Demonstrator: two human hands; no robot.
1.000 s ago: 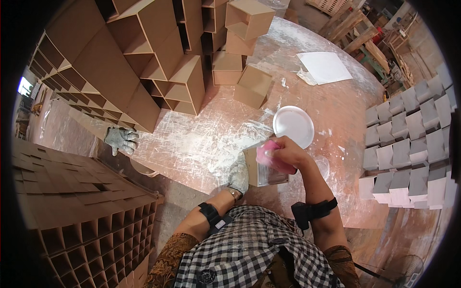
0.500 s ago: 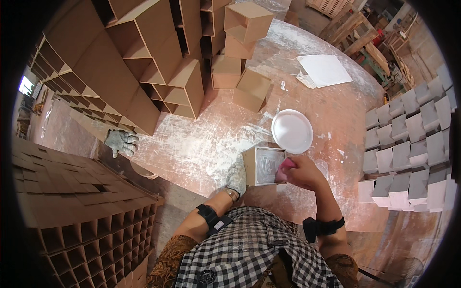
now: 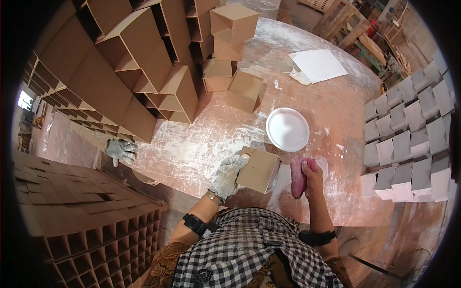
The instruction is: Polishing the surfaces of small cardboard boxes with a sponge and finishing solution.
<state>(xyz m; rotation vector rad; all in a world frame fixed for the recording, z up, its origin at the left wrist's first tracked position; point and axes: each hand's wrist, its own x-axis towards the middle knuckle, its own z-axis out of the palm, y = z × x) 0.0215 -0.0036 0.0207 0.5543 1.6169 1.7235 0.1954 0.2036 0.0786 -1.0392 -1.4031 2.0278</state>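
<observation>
My left hand (image 3: 226, 175), in a whitened knit glove, grips a small brown fibreboard box (image 3: 258, 170) at its left side, the thumb on the upper face. The box is tilted over the table, a plain brown side facing up and its opening hidden. To the right of it, my bare right hand (image 3: 314, 180) is closed around a pink sponge (image 3: 297, 178), held apart from the box. Just beyond both hands lies a round white shallow dish (image 3: 287, 129).
Brown boxes (image 3: 177, 91) are stacked at the far left, with a loose box (image 3: 244, 90) beside them. An empty glove (image 3: 120, 151) lies at the left edge. White paper (image 3: 318, 66) is at the back. Whitened boxes (image 3: 408, 139) are stacked on the right; a brown cell stack (image 3: 96, 240) stands near left.
My right hand has drawn the sponge away from the box's open face, to the right. My left hand has turned the box so that a brown side faces up.
</observation>
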